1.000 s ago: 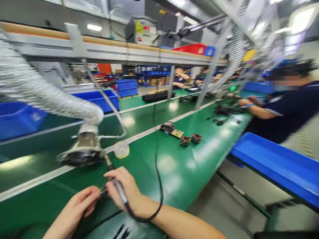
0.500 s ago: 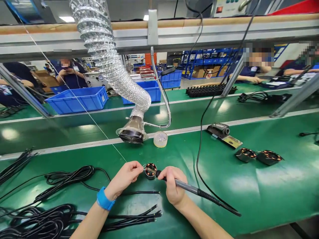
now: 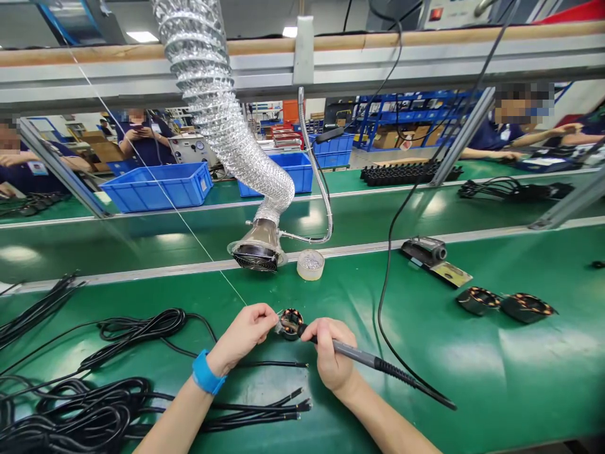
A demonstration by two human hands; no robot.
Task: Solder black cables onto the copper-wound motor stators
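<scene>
A small round motor stator (image 3: 292,323) with copper windings lies on the green bench mat between my hands. My left hand (image 3: 250,331), with a blue band (image 3: 208,373) at the wrist, pinches a thin solder wire (image 3: 231,285) at the stator's left edge. The wire runs down from the upper left. In my right hand (image 3: 333,353) is a soldering iron (image 3: 354,353), gripped like a pen, its tip over the stator. Where exactly the tip touches is too small to tell. A pale wisp shows at the stator's left side.
A fume extractor nozzle (image 3: 258,249) hangs beyond the stator, beside a small round tub (image 3: 311,265). Black cables (image 3: 94,403) lie at left. To the right are an iron stand (image 3: 428,252) and two larger stators (image 3: 527,307). People sit across the bench.
The view has shifted slightly, so the bench things appear farther right. Both hands keep their grips at the stator. A pale wisp now shows at its left side.
</scene>
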